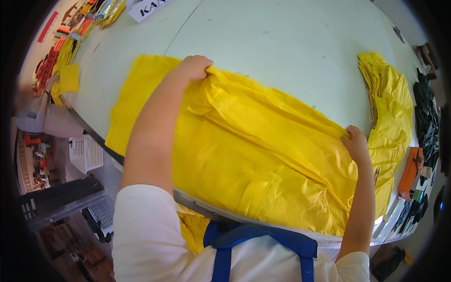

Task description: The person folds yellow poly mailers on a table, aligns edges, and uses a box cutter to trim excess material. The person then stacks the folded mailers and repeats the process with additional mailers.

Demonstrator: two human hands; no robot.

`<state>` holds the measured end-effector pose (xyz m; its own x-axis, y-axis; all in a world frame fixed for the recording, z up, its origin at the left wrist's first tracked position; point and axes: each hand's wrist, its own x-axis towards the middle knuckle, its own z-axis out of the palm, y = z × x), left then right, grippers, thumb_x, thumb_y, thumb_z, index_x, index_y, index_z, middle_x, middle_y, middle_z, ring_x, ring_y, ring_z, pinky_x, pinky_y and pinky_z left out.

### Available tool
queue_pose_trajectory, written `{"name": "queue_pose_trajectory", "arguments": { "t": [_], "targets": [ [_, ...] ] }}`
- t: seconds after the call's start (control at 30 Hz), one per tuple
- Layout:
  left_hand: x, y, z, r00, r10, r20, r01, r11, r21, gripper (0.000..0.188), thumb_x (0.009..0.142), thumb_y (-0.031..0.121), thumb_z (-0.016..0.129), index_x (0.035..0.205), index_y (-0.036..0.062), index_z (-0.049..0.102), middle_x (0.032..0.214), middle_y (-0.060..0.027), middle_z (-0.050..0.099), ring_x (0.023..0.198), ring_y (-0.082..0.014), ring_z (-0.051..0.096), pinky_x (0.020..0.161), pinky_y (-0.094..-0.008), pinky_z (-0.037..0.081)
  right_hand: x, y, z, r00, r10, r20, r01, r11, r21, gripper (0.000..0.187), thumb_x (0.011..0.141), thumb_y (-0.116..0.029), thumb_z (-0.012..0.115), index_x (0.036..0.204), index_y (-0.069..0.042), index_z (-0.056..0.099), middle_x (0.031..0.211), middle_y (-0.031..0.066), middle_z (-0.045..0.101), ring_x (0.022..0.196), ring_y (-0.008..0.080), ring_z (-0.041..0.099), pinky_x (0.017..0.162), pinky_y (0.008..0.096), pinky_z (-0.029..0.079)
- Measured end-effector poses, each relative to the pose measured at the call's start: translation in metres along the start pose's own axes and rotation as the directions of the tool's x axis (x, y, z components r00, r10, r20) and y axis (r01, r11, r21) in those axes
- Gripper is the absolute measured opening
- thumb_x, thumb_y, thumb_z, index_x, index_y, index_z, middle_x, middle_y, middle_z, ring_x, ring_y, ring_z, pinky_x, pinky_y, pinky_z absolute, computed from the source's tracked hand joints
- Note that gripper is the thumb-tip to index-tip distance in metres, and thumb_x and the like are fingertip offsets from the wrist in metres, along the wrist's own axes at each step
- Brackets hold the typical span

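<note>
A thin, shiny yellow waterproof garment, apparently a raincoat, lies spread on the pale table in front of me, with a pocket-like patch near its front edge. Its far edge is folded over and runs between my hands. My left hand is closed on the upper left of that edge, with the fingertips partly hidden. Farther right and nearer to me, my right hand pinches the other end of the same edge. Just beyond it, a pile of folded yellow garments curves along the right side.
Dark folded material and an orange box sit at the table's right edge. A white sign stands at the far side. To the left, another person's hand is by yellow material; a white crate is below.
</note>
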<state>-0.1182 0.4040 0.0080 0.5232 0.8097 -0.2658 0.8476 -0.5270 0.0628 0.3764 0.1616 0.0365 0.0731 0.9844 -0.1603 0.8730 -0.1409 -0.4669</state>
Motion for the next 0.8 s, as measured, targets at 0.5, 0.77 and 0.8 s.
{"name": "queue_pose_trajectory", "arguments": {
  "t": [0.5,0.77,0.8],
  "targets": [
    [-0.331,0.071,0.069,0.948,-0.031,-0.316,-0.048,0.970,-0.239,0.024,0.073,0.012,0.059,0.097,0.0116,0.060,0.105,-0.0121,0.055,0.102,-0.0343,0.050,0.091,-0.0458,0.038,-0.286,-0.054,0.092,0.892,-0.444,-0.088,0.398,0.862,-0.314,0.012,0.060,-0.009,0.062,0.068,-0.014,0.056,0.074,0.0041,0.050,0.074,0.0246,0.051,0.067,0.0386,0.037],
    [-0.282,0.104,0.156,0.960,-0.069,-0.271,0.001,0.970,-0.241,0.063,0.089,0.038,0.050,0.145,0.0185,0.028,0.155,-0.0125,0.012,0.140,-0.0415,0.015,0.109,-0.0612,0.011,-0.258,0.041,0.009,0.956,-0.048,-0.289,-0.015,0.977,-0.213,0.060,0.066,-0.003,0.064,0.124,-0.006,0.047,0.127,0.0153,0.049,0.119,0.0365,0.046,0.104,0.0439,0.032],
    [-0.280,0.105,0.159,0.956,-0.056,-0.287,-0.015,0.971,-0.240,0.064,0.090,0.039,0.050,0.145,0.0185,0.027,0.155,-0.0126,0.013,0.140,-0.0414,0.015,0.109,-0.0611,0.011,-0.255,0.068,0.003,0.951,0.017,-0.310,-0.074,0.982,-0.175,0.060,0.066,-0.003,0.066,0.123,-0.008,0.049,0.123,0.0140,0.053,0.118,0.0344,0.047,0.104,0.0423,0.033]
  ]
}}
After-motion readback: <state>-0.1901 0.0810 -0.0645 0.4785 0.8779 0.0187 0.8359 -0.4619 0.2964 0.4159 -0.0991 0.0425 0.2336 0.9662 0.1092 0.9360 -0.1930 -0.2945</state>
